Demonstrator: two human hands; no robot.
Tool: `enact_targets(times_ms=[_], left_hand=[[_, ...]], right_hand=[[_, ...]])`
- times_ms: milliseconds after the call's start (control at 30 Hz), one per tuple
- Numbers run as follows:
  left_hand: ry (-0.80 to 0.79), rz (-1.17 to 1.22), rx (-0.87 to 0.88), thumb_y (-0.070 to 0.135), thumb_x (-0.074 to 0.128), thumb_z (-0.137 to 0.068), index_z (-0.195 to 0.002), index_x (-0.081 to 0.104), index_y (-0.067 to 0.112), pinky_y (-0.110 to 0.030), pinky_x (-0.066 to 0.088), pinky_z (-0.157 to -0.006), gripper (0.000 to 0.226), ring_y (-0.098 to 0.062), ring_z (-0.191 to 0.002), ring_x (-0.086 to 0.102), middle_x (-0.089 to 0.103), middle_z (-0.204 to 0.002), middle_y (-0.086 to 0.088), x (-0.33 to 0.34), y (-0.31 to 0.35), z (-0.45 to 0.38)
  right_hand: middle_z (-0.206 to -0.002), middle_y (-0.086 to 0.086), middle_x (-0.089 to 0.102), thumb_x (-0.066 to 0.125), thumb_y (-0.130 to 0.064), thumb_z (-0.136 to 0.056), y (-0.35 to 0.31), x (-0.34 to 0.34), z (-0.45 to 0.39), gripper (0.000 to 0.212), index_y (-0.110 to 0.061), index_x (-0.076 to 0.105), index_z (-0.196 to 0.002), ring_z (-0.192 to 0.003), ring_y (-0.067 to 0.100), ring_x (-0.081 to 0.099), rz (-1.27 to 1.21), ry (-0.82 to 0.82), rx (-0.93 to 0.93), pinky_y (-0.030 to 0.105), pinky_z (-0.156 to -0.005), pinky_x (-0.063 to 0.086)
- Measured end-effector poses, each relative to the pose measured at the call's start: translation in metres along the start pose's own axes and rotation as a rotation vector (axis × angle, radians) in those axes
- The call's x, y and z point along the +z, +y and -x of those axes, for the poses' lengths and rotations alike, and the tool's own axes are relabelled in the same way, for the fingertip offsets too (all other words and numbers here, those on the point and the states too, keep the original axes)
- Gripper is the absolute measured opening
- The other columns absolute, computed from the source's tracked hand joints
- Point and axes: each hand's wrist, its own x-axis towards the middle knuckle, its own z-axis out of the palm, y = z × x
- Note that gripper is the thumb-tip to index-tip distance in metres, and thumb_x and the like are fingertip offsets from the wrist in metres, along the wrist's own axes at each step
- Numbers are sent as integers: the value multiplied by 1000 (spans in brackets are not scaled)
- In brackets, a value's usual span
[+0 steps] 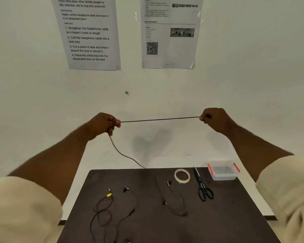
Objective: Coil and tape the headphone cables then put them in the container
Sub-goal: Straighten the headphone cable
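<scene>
Early stage: left hand (104, 124) and right hand (211, 118), fingers pinching, stretch one headphone cable (160, 119) taut above the table (235, 207). Nothing coiled or taped; container (223, 171) at 2 o'clock looks empty.

A cable (160, 119) stretches between the left hand (104, 124) and right hand (213, 119), above the surface (226, 207). On it, a second cable (104, 209) lies left; the tape roll (182, 175), scissors (203, 185) and container (223, 171) sit in a row toward the far right corner
</scene>
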Motion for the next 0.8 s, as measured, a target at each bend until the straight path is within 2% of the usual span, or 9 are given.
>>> enact_targets(times_ms=[100, 233, 300, 367, 533, 600, 667, 733, 800], left_hand=[[164, -62, -17, 9, 61, -93, -72, 68, 9, -29, 48, -56, 22, -15, -55, 43, 56, -52, 6, -14, -9, -8], [276, -205, -5, 0, 52, -92, -82, 71, 9, -24, 44, -54, 23, -14, -63, 48, 65, -84, -9, -31, -22, -5], [327, -255, 30, -2, 52, -92, -89, 72, 1, -19, 45, -63, 20, -14, -70, 56, 68, -93, -11, -30, -23, -1], [383, -294, 42, -3, 50, -90, -88, 73, 0, -25, 45, -75, 23, -24, -87, 63, 71, -101, -12, -24, -25, -3], [459, -314, 17, 3, 50, -92, -89, 73, 2, -22, 35, -54, 23, -21, -76, 52, 68, -94, -14, -9, -18, -7], [459, -293, 47, 5, 54, -92, -89, 74, 2, -22, 34, -53, 20, -20, -73, 52, 67, -89, -14, -2, -10, -8], [429, -300, 93, 5, 57, -90, -88, 74, 3, -23, 36, -57, 18, -19, -70, 53, 67, -84, -13, 6, -2, -10], [378, -304, 127, 3, 58, -88, -86, 75, 3, -21, 36, -54, 17, -13, -62, 51, 64, -75, -8, 17, 10, -11], [304, -307, 155, 3, 59, -87, -84, 74, 3, -20, 35, -50, 16, -12, -59, 49, 60, -68, -5, 31, 22, -12]], right_hand=[[-69, 2, 62, 62, -4, -86, 8, 10, 6, 13, 3, 64, -75, -73, 25, 60, -64, 67, 77, 27, -64, 43], [-78, 14, 67, 63, -6, -86, 21, 14, 12, 14, 3, 65, -76, -73, 27, 62, -80, 111, 156, 25, -62, 44], [-77, 13, 66, 64, -6, -85, 22, 17, 12, 13, 3, 65, -75, -75, 29, 64, -65, 109, 171, 29, -65, 45], [-74, 9, 64, 63, -6, -85, 21, 21, 10, 15, 1, 63, -72, -76, 31, 64, -71, 122, 199, 33, -68, 47], [-77, 9, 66, 62, -11, -86, 24, 32, 13, 19, -6, 61, -67, -78, 31, 64, -81, 132, 272, 39, -72, 51], [-83, 13, 68, 63, -12, -86, 31, 40, 16, 16, -1, 65, -75, -84, 32, 64, -79, 107, 314, 39, -76, 51], [-105, 18, 68, 66, -14, -85, 35, 50, 20, 17, 1, 70, -93, -101, 34, 61, -59, 20, 376, 38, -88, 48], [-133, 18, 55, 70, -14, -84, 28, 59, 23, 45, 1, 58, -125, -123, 32, 51, -39, -103, 449, 34, -104, 37], [-139, 19, 50, 73, -10, -82, 9, 69, 23, 60, -1, 48, -136, -128, 30, 48, -119, -106, 454, 30, -106, 34]])
